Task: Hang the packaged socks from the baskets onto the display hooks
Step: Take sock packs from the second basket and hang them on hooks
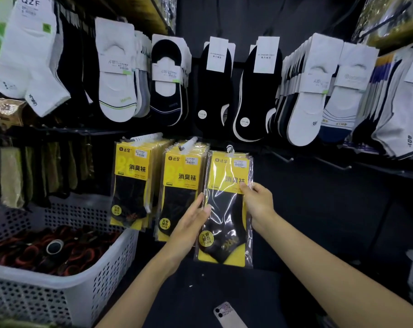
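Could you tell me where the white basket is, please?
Head view, lower left: the white basket sits below the yellow sock packs, left of the left hand.

We see a sock pack point(226, 209), clear film over a yellow card and black sock, hanging upright with its top at a display hook point(229, 149), up and right of the white perforated basket point(101, 275); a middle stack point(179, 192) and a left stack point(132, 183) of like packs hang nearer the basket

The left hand point(190, 224) and the right hand point(258, 202) are bare. Both forearms are bare along their whole visible length, with slim wrists and short nails.
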### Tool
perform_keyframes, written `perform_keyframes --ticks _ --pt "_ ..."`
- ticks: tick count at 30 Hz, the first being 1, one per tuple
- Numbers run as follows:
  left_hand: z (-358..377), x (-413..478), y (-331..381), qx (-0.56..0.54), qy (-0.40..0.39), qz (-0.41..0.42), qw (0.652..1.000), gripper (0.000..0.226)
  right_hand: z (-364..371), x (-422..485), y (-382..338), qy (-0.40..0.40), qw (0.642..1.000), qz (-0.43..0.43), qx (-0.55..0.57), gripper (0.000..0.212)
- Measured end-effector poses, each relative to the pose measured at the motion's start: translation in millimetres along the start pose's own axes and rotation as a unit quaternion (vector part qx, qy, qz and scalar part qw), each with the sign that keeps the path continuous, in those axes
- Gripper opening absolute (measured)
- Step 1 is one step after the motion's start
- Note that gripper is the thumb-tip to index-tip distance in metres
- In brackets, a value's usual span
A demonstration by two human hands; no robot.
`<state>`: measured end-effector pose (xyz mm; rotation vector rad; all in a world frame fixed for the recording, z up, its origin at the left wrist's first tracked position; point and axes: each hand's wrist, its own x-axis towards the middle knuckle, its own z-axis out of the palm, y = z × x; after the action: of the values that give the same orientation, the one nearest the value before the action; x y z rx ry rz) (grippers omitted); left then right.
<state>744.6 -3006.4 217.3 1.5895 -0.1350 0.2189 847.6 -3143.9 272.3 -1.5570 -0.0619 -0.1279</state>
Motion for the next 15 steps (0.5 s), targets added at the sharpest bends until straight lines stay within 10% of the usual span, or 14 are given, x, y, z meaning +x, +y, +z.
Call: perform_keyframes --ticks 15 --pt "14 -47 -94 0.085 0.013 -0.197 0.977 0.065 -90 -96 142 -0.132 0.976 0.125 -0.121 0.030"
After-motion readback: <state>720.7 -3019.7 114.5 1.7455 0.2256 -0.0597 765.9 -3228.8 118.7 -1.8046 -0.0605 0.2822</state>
